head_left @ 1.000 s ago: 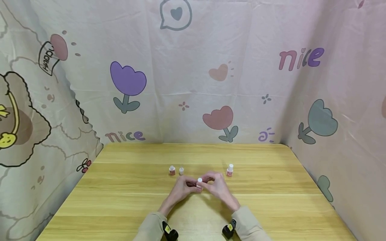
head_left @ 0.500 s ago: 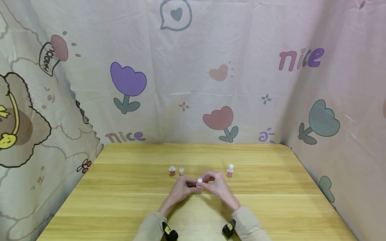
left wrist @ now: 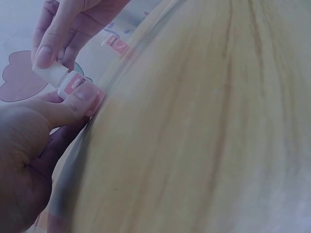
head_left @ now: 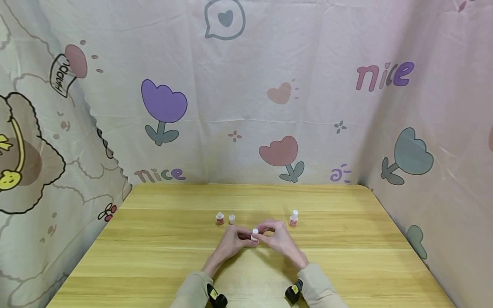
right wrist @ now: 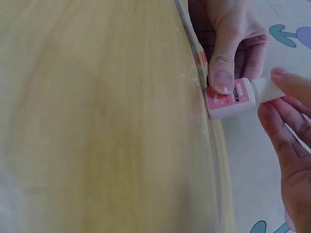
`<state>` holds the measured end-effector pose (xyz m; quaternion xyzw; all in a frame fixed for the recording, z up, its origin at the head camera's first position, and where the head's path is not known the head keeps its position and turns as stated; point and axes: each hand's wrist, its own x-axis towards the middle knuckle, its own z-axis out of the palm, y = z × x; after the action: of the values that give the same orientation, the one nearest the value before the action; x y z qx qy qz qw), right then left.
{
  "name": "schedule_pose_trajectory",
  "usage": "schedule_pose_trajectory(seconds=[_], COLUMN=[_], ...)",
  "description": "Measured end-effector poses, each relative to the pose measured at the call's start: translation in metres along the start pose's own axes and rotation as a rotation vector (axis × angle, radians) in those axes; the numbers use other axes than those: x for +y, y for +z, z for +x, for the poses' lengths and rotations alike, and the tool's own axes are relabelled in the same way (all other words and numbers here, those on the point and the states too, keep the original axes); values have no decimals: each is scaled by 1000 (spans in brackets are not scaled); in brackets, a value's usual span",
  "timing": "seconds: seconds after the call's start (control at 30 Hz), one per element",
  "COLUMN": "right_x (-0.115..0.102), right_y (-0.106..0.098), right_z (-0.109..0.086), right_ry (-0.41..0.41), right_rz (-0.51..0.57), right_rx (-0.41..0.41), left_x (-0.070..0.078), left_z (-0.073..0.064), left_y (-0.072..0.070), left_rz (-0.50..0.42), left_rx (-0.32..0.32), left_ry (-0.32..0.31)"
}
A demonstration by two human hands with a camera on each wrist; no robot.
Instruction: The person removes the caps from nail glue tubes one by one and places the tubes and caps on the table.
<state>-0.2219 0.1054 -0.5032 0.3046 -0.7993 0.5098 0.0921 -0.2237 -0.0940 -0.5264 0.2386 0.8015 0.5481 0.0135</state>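
Observation:
In front of me, both hands meet at a small white glue bottle [right wrist: 229, 100] with a pink label. My left hand [head_left: 234, 238] grips its body, thumb across the label and fingers behind. Thumb and fingers of my right hand [head_left: 278, 236] pinch the white cap [right wrist: 267, 90], which sits on the bottle's neck. The bottle stands upright at the tabletop in the head view. Beyond the left hand are another small bottle [head_left: 220, 219] with a pink-red label and, beside it, a small white cap-like piece [head_left: 232, 219]. A third bottle [head_left: 294, 219], with a tall white cap, stands behind the right hand.
The wooden table [head_left: 154, 239] runs back to a patterned cloth [head_left: 235, 85] hanging behind it and along both sides. A black wrist camera [head_left: 217, 296] is strapped at the left sleeve, and another wrist camera [head_left: 294, 292] at the right sleeve.
Both hands keep their hold on the bottle and cap, nearly still. The right wrist and its camera shift very slightly to the right.

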Motion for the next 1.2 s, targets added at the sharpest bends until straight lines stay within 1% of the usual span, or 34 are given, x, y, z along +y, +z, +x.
schedule_pose_trajectory(seconds=[0.13,0.27,0.47,0.73,0.87,0.93,1.1,1.2], right_x=[-2,-3,-5,-2,-2,-3,-4,-5], right_y=[0,2,3,1,0,1,2,3], right_z=[1,3,3,2,2,2,3,3], right_ry=[30,45,12,-6,18,45,96,93], right_rz=[1,-21,-26,-9,-3,-1,-15,-31], right_rx=[1,24,40,-1,-19,-23,11,33], left_x=[0,-1,0,2,1,1,0,1], left_z=[0,-1,-1,0,0,0,0,0], left_y=[0,1,1,0,0,0,0,0], left_rz=[1,0,-4,0,-4,-8,-7,0], left_rx=[9,26,25,9,5,9,13,13], left_ry=[1,11,18,12,11,9,4,3])
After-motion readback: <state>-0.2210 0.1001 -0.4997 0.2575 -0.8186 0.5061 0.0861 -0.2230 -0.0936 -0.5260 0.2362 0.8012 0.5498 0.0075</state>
